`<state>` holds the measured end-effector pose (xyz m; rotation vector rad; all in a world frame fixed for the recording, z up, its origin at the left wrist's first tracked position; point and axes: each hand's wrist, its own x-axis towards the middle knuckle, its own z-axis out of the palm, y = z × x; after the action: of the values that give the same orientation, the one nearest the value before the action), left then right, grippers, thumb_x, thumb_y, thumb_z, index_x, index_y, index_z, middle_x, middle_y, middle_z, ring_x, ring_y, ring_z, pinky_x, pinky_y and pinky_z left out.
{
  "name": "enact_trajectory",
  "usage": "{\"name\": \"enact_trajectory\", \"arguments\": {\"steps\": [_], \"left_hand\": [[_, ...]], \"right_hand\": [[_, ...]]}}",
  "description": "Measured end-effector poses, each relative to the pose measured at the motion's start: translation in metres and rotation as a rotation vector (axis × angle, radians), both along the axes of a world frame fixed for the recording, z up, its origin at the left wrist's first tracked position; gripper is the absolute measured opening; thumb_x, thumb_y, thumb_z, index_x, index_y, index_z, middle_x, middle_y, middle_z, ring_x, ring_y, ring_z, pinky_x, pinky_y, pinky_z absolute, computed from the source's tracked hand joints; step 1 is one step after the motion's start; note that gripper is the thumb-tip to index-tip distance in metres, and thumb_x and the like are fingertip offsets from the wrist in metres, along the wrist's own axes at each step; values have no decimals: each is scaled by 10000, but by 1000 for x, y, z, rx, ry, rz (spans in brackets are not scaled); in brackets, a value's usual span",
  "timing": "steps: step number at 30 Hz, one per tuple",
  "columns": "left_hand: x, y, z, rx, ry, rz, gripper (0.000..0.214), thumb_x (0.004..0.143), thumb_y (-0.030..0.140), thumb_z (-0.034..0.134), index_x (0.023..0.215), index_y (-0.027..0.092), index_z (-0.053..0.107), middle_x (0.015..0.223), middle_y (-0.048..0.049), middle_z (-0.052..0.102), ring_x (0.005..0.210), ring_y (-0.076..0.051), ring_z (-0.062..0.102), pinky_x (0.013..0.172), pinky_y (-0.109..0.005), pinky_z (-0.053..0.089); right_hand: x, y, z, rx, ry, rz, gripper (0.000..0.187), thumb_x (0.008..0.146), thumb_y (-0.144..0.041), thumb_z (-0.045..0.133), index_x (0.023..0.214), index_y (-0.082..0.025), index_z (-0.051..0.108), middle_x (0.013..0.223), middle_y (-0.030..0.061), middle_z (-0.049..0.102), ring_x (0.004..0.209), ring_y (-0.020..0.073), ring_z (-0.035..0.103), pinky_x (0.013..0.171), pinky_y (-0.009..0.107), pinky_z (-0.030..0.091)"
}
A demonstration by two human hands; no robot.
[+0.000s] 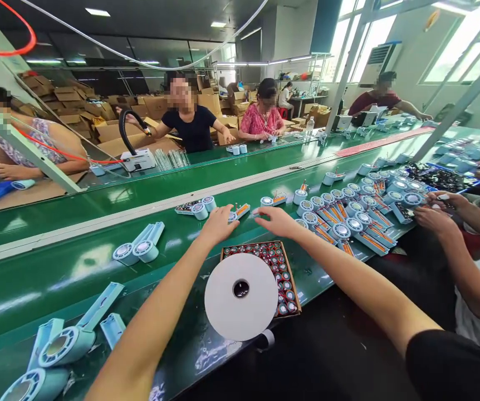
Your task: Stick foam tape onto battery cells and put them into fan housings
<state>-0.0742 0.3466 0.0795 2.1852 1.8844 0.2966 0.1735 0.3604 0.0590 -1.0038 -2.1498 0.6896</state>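
Observation:
My left hand (218, 224) reaches over the green belt, its fingers closed on the round end of a light-blue handheld fan part (243, 210). The part has an orange strip along its open handle. My right hand (280, 221) is just to the right, thumb and fingers apart, with nothing visible in them. Another blue fan part (267, 201) lies just beyond it. Nearer me, a large white roll (223, 298) covers part of a shallow box (293, 278) full of cylindrical cells with red wires.
Many blue fan parts (341, 230) crowd the belt to the right. Two more (146, 250) lie to the left, others (68, 342) at the near left. A co-worker's hands (438, 214) work at the right, near a blue tray of black pieces (440, 175). More people sit across the belt.

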Motion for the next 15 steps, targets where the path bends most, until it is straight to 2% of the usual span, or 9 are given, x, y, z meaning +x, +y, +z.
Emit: {"name": "enact_trajectory", "arguments": {"steps": [2,4,5,7,10,11,13,15], "left_hand": [[-7,-58,-2,6,-49,-180,692,943,509,681,1555,252,486,1619,-113,515,1514,-276,456,1270,-442,375],[-14,-120,-10,-17,-51,-435,851,821,573,786,1568,298,486,1628,-98,516,1525,-326,451,1285,-509,362],[-17,-149,-15,-7,-5,-497,901,780,559,820,1579,326,475,1647,-92,496,1552,-364,411,1293,-569,335],[-17,-195,-22,54,92,-479,920,744,467,861,1572,367,473,1676,-72,458,1587,-411,340,1281,-645,323],[-10,-233,-26,214,143,-378,785,759,380,863,1475,303,549,1650,-100,484,1573,-415,352,1246,-605,403],[-6,-239,-27,293,130,-334,748,775,401,858,1444,255,558,1627,-138,496,1553,-416,373,1234,-586,424],[-1,-248,-30,471,86,-221,755,796,476,847,1417,182,533,1549,-215,525,1497,-430,416,1209,-590,439],[-3,-258,-38,612,40,-106,781,794,504,845,1416,180,501,1443,-222,574,1459,-447,436,1195,-631,422]], "right_hand": [[33,-31,-20,-36,41,-2,269,1022,-362,645,1185,-173,745,1170,100,777,1052,228,732,965,421,596],[64,-72,-43,-90,133,-21,262,1006,-370,645,1145,-188,773,1117,88,801,994,227,746,924,389,597],[75,-94,-54,-121,202,-42,252,997,-379,656,1120,-200,783,1098,82,806,970,226,750,901,377,597],[89,-137,-69,-171,355,-112,219,984,-392,678,1058,-218,789,1025,70,811,915,223,753,854,355,592],[81,-188,-66,-261,480,-149,271,980,-443,686,1121,-224,758,840,27,766,739,178,698,708,295,553],[73,-200,-60,-330,469,-99,346,963,-483,704,1182,-218,738,794,9,738,670,156,653,646,270,519],[52,-219,-45,-528,378,104,471,913,-563,746,1198,-189,722,736,-18,692,580,117,567,550,230,439],[31,-235,-36,-684,240,348,436,927,-593,721,1015,-166,751,660,-31,649,530,91,514,518,212,386]]}}
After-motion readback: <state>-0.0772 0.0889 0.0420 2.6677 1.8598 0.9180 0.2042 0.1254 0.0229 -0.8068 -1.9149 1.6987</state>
